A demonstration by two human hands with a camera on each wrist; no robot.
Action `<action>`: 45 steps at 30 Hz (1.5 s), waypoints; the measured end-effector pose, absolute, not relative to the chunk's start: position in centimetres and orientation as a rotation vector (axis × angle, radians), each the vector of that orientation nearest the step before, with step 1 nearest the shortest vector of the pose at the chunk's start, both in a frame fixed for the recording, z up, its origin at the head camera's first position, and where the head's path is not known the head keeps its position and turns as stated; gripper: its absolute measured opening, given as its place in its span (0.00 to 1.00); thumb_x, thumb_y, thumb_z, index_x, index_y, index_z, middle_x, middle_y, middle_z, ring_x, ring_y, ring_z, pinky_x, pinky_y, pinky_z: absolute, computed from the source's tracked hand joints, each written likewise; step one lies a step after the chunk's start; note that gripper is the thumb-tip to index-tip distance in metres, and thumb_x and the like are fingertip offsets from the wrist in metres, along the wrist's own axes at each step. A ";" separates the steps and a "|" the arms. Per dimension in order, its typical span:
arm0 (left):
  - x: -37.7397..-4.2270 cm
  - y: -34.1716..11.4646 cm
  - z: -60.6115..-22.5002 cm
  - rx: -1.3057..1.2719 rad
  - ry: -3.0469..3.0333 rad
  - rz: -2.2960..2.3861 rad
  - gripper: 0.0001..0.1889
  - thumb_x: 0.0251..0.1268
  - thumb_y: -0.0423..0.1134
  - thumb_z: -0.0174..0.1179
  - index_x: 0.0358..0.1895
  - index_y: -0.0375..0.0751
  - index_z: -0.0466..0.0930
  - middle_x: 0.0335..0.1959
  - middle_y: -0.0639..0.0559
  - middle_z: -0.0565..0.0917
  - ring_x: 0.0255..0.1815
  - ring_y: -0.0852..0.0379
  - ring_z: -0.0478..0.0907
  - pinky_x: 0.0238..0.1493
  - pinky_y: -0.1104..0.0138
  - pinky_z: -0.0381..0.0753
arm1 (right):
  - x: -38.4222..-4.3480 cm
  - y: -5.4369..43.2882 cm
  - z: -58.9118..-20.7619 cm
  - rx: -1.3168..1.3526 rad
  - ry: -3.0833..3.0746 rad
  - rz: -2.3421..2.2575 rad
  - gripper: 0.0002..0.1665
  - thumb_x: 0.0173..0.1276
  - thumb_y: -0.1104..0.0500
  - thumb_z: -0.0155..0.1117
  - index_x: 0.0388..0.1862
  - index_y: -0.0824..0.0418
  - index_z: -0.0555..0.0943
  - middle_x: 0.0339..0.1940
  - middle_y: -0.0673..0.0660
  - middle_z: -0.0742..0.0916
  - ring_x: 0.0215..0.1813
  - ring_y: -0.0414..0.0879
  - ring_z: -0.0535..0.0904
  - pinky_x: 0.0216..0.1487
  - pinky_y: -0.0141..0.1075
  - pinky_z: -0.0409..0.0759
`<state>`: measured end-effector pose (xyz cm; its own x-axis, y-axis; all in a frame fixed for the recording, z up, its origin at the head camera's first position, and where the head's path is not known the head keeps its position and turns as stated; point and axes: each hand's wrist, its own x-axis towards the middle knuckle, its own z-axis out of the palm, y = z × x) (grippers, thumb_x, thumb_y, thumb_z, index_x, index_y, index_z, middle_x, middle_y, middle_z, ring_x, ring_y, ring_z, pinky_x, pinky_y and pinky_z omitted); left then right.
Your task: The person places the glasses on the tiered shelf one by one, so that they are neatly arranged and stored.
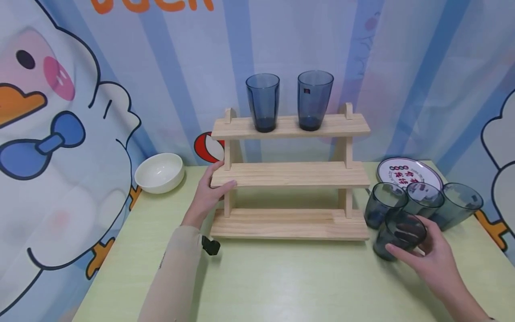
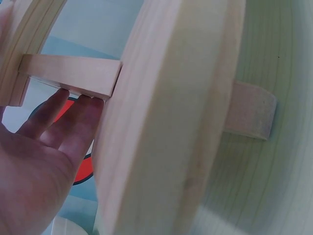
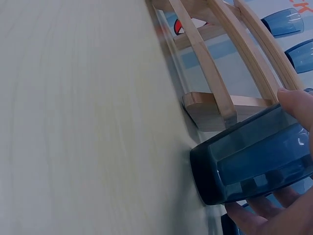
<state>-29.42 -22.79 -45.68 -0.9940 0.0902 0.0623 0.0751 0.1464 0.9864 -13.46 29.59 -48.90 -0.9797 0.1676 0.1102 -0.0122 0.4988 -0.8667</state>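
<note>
Your right hand holds the grey-blue glass at the right front of the rack. This grip is pinching the glass: thumb on the near side, fingers curled round the far side. The glass leans; its base is close to the desk, but you cannot tell whether the two touch.

Your left hand grips the wooden rack at the left end of its middle shelf. The thumb lies over the shelf's front edge; the fingers pass behind, beside the left upright, as your left wrist view shows.

The rack has three stepped shelves. On its top shelf, note two upright glasses: the left upper glass and the right upper glass, which bears a small label. They stand apart.

To the right of the rack, behind the held glass, locate three clustered glasses on the desk. The white plate with red characters and a dark rim lies behind them. At the rear left of the desk, you will find the white bowl. The striped backdrop with cartoon ducks hangs behind the desk.
</note>
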 end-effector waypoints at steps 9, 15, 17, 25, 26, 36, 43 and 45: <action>-29.5 -22.8 -45.8 0.165 2.353 2.035 0.38 0.69 0.47 0.72 0.79 0.66 0.64 0.71 0.43 0.71 0.63 0.42 0.78 0.62 0.47 0.81 | -12.3 29.3 -48.3 -0.181 -2.570 1.490 0.57 0.61 0.54 0.84 0.83 0.49 0.61 0.65 0.56 0.79 0.51 0.22 0.76 0.44 0.22 0.82; -29.6 -22.9 -45.9 0.177 2.360 2.050 0.38 0.69 0.45 0.73 0.79 0.66 0.64 0.70 0.42 0.72 0.62 0.42 0.78 0.58 0.50 0.83 | -11.8 29.0 -46.8 -0.177 -2.538 1.509 0.56 0.61 0.56 0.84 0.83 0.46 0.62 0.67 0.56 0.78 0.52 0.23 0.76 0.46 0.22 0.82; -29.7 -23.0 -45.9 0.180 2.359 2.050 0.38 0.69 0.46 0.73 0.79 0.66 0.64 0.70 0.42 0.72 0.62 0.43 0.78 0.58 0.51 0.83 | -11.6 28.9 -46.3 -0.125 -2.474 1.567 0.55 0.60 0.61 0.83 0.82 0.47 0.64 0.64 0.48 0.79 0.53 0.24 0.79 0.46 0.22 0.82; -29.6 -22.9 -45.9 0.169 2.349 2.060 0.38 0.69 0.45 0.73 0.78 0.65 0.64 0.70 0.43 0.72 0.61 0.43 0.79 0.58 0.51 0.83 | -11.3 28.0 -44.1 -0.025 -2.376 1.568 0.55 0.58 0.70 0.82 0.80 0.49 0.67 0.62 0.41 0.80 0.57 0.28 0.80 0.47 0.21 0.81; -29.6 -22.9 -45.9 0.168 2.350 2.057 0.38 0.69 0.46 0.73 0.78 0.65 0.64 0.70 0.43 0.72 0.61 0.43 0.79 0.59 0.51 0.83 | -11.4 27.8 -43.9 -0.013 -2.358 1.583 0.55 0.57 0.72 0.82 0.80 0.50 0.67 0.63 0.42 0.80 0.57 0.28 0.80 0.48 0.21 0.81; -29.5 -22.8 -45.7 0.152 2.343 2.039 0.40 0.69 0.47 0.73 0.80 0.64 0.62 0.72 0.43 0.71 0.63 0.42 0.79 0.61 0.47 0.81 | -12.7 25.5 -41.7 0.147 -2.195 1.784 0.52 0.56 0.78 0.79 0.78 0.56 0.70 0.62 0.46 0.81 0.57 0.33 0.82 0.50 0.21 0.81; -29.3 -22.7 -45.3 0.146 2.343 2.036 0.40 0.69 0.46 0.72 0.80 0.65 0.62 0.72 0.43 0.72 0.62 0.42 0.79 0.61 0.48 0.82 | -14.4 23.2 -40.5 0.219 -2.214 1.763 0.49 0.60 0.74 0.78 0.78 0.54 0.71 0.62 0.47 0.83 0.56 0.36 0.84 0.51 0.23 0.81; -29.3 -22.7 -45.4 0.144 2.337 2.042 0.39 0.69 0.46 0.72 0.80 0.65 0.62 0.72 0.43 0.72 0.62 0.43 0.80 0.60 0.49 0.82 | -14.9 22.5 -40.2 0.241 -2.200 1.787 0.49 0.60 0.74 0.78 0.78 0.54 0.71 0.61 0.48 0.84 0.57 0.37 0.84 0.52 0.23 0.81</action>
<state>-29.33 -22.69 -45.40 -0.9951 0.0926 0.0345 0.0466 0.1320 0.9902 -14.93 22.51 -40.24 -0.9423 0.0555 0.3300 -0.3116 0.2138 -0.9258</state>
